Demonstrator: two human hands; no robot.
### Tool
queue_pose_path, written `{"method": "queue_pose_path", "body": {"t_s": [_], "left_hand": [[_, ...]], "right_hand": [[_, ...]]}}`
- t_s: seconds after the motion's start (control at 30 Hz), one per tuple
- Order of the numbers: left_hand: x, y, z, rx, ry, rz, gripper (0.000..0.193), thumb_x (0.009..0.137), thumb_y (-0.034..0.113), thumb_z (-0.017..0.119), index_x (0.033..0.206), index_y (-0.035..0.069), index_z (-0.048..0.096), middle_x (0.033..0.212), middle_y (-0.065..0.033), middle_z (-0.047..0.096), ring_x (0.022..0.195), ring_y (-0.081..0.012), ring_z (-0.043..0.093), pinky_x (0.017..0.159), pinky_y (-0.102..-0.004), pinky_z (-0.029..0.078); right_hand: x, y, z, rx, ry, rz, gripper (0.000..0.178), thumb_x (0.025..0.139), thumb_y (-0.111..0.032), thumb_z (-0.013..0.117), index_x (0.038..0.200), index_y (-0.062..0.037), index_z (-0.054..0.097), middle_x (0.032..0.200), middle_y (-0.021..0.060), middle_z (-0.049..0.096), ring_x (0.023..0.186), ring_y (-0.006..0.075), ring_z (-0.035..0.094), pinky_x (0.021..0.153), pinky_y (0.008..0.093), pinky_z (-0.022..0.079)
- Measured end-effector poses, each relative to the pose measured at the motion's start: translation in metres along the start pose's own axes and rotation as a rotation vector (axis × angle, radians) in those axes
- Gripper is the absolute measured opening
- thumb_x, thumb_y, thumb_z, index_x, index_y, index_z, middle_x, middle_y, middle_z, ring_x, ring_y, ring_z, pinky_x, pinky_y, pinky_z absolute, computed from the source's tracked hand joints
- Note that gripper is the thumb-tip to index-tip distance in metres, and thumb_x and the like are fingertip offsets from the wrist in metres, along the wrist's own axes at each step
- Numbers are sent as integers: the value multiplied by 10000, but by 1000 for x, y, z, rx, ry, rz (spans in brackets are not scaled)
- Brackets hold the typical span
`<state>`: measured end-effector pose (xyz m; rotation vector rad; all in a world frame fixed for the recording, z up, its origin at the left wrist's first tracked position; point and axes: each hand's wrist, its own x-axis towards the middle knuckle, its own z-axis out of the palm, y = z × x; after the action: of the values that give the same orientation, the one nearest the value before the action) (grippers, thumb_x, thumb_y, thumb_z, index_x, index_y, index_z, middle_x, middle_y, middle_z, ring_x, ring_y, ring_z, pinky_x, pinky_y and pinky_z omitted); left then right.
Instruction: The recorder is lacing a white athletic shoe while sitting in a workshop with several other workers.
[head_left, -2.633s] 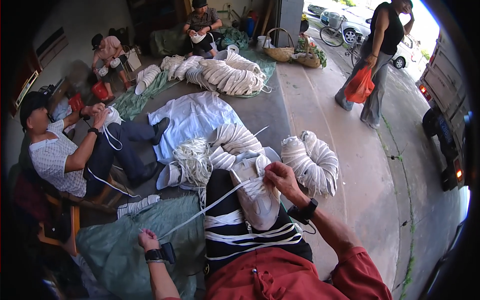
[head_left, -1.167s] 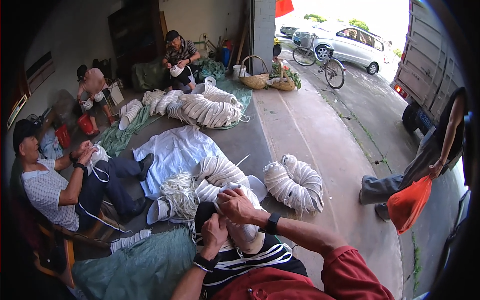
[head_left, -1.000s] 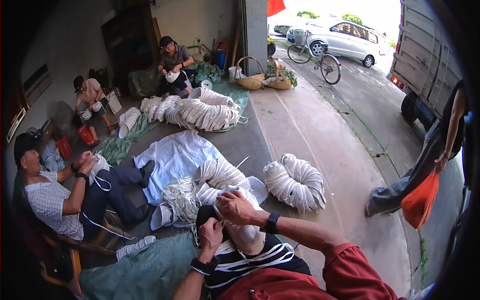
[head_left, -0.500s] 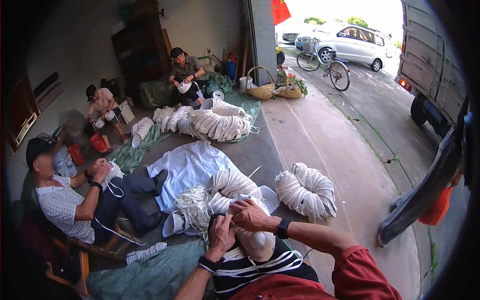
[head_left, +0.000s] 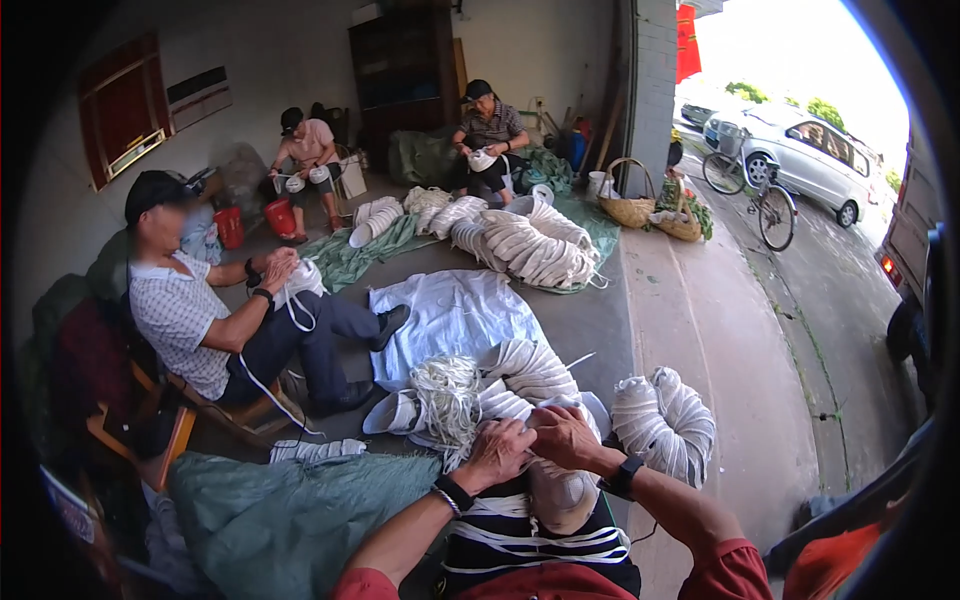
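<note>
A white canvas shoe upper [head_left: 563, 496] lies across my lap with its rounded toe towards me. At its far end my left hand [head_left: 498, 455] is closed, fingertips curled on the shoe's left edge. Close beside it, my right hand [head_left: 568, 438] is pinched over the upper; what lies between those fingers is hidden. Long white laces [head_left: 530, 545] run across the dark striped cloth on my lap. Just beyond my hands sit a heap of loose white laces [head_left: 447, 392] and a curved stack of nested white uppers [head_left: 535, 372].
Another ring of uppers [head_left: 664, 425] sits on the right. A white sheet [head_left: 455, 315] and a green tarp [head_left: 300, 505] cover floor. A co-worker [head_left: 215, 310] sits at left; two more work further back. Baskets [head_left: 628, 211] stand near the doorway; bicycle and vehicles are outside.
My view has turned left, so the scene sits further right. My hands stay at the shoe and have come slightly closer together. The standing person at right is now mostly out of view.
</note>
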<state>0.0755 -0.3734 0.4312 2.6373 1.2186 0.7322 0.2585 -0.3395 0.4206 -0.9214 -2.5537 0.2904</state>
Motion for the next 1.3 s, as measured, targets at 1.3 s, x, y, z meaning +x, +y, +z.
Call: {"method": "queue_pose_path", "body": {"t_s": [1.3], "left_hand": [[32,65,7,-558,165,-238,114,843,116,491,870,20,546,756,-200,605,728,-380,600,626,-425,458]], "right_hand": [[1,11,-80,-19,-319,86,258,764,-236,604,994,-123,581,770,151,637,723,327,622,603,407,487]]}}
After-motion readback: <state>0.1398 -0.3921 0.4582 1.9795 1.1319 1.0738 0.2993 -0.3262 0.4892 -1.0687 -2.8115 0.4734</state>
